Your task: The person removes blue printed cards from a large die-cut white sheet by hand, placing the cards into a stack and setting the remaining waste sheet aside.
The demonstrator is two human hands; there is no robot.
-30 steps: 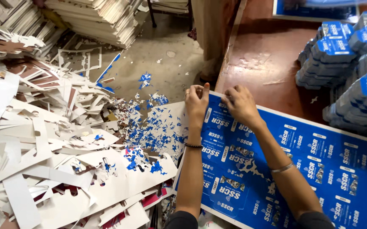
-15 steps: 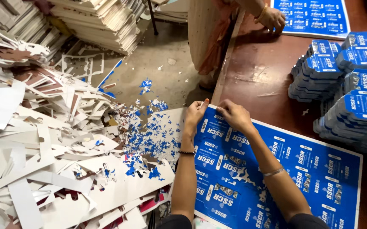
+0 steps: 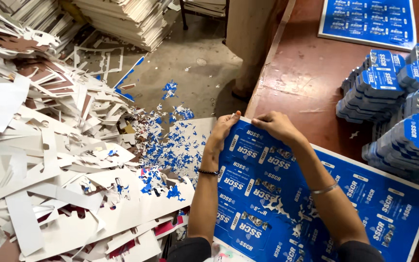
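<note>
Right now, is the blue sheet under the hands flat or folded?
Flat. The blue sheet lies spread on the table, its near end over the edge; left hand and right hand grip its far corner.

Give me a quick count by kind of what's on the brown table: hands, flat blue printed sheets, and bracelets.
Hands: 2, left hand and right hand, both gripping the near sheet's edge
Flat blue printed sheets: 2, near sheet and far sheet
Bracelets: 2, dark bracelet and silver bangle
Total: 6
</note>
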